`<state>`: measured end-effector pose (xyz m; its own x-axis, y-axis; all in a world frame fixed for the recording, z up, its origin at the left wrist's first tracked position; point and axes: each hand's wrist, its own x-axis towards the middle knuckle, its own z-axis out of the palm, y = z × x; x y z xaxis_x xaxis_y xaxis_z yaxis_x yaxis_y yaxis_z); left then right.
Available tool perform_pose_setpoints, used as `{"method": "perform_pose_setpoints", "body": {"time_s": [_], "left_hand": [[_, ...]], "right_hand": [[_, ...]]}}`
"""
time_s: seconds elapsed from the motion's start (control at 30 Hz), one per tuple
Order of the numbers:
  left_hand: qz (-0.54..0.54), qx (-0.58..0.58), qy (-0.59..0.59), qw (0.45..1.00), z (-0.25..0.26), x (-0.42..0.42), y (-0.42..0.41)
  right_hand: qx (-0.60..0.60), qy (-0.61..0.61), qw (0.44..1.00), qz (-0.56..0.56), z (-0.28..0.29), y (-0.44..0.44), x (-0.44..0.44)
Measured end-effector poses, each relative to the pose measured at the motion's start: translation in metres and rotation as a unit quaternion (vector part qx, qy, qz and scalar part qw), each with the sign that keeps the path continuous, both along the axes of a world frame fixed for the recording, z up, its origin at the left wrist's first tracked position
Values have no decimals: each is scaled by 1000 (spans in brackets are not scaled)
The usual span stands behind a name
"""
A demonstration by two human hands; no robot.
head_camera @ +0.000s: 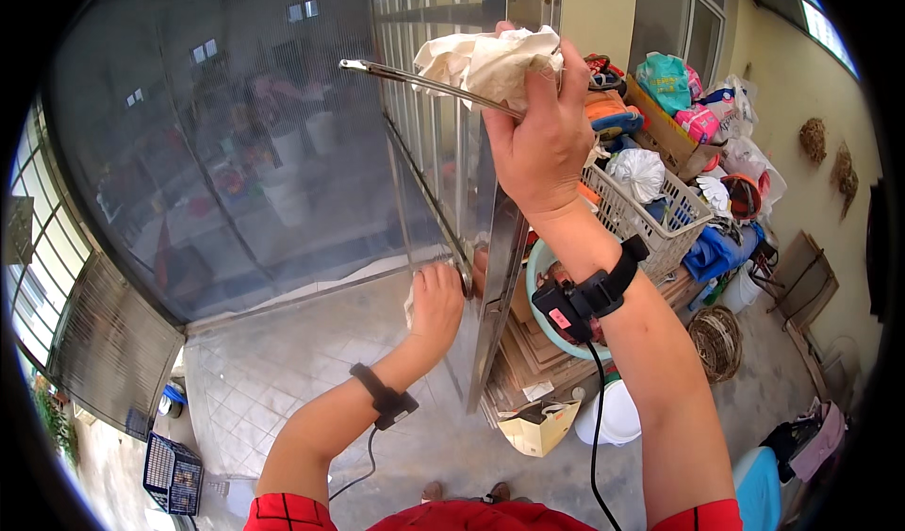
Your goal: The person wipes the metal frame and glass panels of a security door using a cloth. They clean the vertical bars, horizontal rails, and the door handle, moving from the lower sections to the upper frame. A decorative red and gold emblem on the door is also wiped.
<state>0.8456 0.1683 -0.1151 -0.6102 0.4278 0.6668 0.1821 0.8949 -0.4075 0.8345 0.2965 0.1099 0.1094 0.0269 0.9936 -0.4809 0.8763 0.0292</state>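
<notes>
My right hand (541,131) is raised at the upper middle, gripping a crumpled white cloth (488,60) near the upright metal edge of a barred metal door (498,297). A thin metal rod (424,82) runs leftward from under my thumb, across the front of the cloth; whether it is held or fixed to the door is unclear. Lower down, my left hand (437,301) has its fingers curled beside a round door knob (466,280). A pale scrap, perhaps cloth, (409,308) shows at its palm side. My left fingertips and what they grip are hidden.
A large dark ribbed panel (233,142) stands left. Right of the door are a teal basin (534,269), a plastic crate (650,227) with bags, stacked boards (527,358), a paper bag (541,428) and a white bucket (611,418). A dark basket (173,474) stands lower left.
</notes>
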Motion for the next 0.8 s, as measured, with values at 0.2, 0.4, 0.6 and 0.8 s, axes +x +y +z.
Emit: {"method": "perform_pose_setpoints", "body": {"time_s": [0.2, 0.4, 0.6, 0.8], "left_hand": [[-90, 49, -253, 962, 27, -18, -23], [-137, 188, -633, 738, 78, -58, -49], [-184, 511, -758, 362, 9, -83, -80], [-223, 619, -728, 192, -6, -70, -76]], "right_hand": [[6, 14, 1000, 23, 2, -9, 1], [7, -4, 1000, 19, 1, -16, 5], [19, 2, 1000, 14, 2, -19, 4], [47, 25, 999, -3, 3, -17, 0]]}}
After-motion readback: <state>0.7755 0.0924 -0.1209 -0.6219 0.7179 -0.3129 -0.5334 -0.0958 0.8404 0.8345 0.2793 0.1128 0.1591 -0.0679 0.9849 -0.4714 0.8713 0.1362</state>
